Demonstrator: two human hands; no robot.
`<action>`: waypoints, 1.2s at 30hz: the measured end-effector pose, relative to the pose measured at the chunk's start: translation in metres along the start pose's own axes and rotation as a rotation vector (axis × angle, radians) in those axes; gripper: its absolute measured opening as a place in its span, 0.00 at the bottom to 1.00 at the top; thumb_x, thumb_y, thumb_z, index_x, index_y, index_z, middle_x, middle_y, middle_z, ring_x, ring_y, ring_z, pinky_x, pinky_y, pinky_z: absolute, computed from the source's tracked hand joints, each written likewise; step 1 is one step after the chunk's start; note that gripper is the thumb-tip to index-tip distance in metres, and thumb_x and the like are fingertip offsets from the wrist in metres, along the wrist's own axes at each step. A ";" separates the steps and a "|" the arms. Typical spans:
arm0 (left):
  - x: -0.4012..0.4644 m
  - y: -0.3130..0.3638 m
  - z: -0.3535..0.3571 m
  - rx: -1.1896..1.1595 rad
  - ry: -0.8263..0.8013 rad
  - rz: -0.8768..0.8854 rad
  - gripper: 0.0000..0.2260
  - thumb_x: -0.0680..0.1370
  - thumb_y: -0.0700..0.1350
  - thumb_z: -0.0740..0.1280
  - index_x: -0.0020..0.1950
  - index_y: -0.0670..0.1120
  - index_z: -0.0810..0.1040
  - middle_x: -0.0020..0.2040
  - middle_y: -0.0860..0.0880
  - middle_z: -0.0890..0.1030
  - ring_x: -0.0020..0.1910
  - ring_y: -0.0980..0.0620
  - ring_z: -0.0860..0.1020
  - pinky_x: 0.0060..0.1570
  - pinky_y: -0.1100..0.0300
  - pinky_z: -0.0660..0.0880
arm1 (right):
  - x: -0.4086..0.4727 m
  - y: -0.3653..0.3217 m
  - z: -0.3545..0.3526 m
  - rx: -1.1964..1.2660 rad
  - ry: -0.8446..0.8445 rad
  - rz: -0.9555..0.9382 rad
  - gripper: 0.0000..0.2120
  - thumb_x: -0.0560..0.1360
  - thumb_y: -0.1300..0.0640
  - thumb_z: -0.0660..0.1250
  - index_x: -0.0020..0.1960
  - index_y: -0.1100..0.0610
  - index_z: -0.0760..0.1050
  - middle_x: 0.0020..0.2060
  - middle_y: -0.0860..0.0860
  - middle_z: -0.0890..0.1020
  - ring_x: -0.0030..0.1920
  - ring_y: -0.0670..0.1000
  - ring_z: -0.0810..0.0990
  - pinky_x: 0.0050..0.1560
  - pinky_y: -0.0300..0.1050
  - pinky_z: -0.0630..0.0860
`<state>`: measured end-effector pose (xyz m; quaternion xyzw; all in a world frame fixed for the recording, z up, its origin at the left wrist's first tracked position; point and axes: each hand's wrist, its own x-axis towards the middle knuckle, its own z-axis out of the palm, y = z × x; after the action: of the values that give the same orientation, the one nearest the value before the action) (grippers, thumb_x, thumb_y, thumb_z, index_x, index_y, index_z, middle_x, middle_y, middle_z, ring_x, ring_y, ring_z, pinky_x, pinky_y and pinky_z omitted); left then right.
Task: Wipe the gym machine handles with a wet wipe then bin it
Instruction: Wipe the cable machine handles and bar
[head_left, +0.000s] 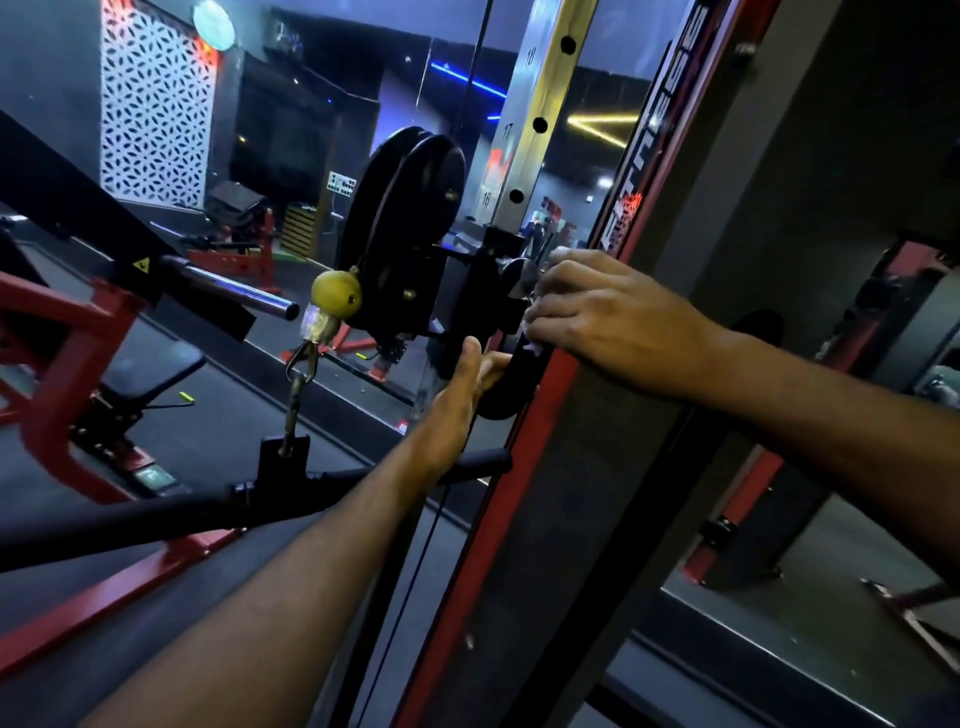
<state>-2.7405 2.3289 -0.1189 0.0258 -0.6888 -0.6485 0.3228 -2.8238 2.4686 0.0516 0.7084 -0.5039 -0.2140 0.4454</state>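
At the cable machine's pulley carriage (467, 291), my right hand (608, 322) presses a white wet wipe (535, 348) against the black adjustment handle (506, 382), fingers curled over it. My left hand (462, 384) grips the same handle from below, beside the red upright (519, 415).

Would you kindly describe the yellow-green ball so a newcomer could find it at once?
Start at the silver upright with numbered holes, then drop to the black pulley wheel left of it. The yellow-green ball sits against the pulley's lower left, above a metal clip; it is the only round, pale thing among black parts.
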 end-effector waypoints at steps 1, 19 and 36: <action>0.000 0.000 0.000 -0.008 0.002 0.003 0.40 0.78 0.75 0.40 0.77 0.53 0.69 0.75 0.54 0.73 0.76 0.60 0.67 0.78 0.47 0.55 | 0.002 -0.005 0.001 0.001 -0.037 -0.015 0.21 0.84 0.54 0.48 0.59 0.53 0.80 0.56 0.49 0.83 0.64 0.53 0.75 0.76 0.52 0.60; -0.008 0.007 -0.010 -0.140 0.328 0.066 0.32 0.86 0.61 0.41 0.61 0.45 0.81 0.55 0.48 0.86 0.57 0.54 0.83 0.59 0.60 0.77 | 0.020 -0.007 0.001 0.158 -0.183 -0.286 0.15 0.81 0.57 0.54 0.58 0.55 0.79 0.54 0.50 0.82 0.57 0.52 0.78 0.59 0.50 0.76; -0.019 -0.010 -0.022 -0.273 0.589 -0.124 0.26 0.86 0.60 0.48 0.65 0.44 0.75 0.53 0.41 0.84 0.47 0.53 0.85 0.40 0.66 0.77 | 0.093 -0.077 0.026 0.147 -0.534 0.046 0.10 0.82 0.60 0.61 0.62 0.57 0.74 0.57 0.54 0.79 0.52 0.56 0.81 0.48 0.48 0.78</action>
<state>-2.7192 2.3165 -0.1372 0.2108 -0.4698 -0.7178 0.4686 -2.7662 2.3806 -0.0133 0.6458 -0.6335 -0.3457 0.2490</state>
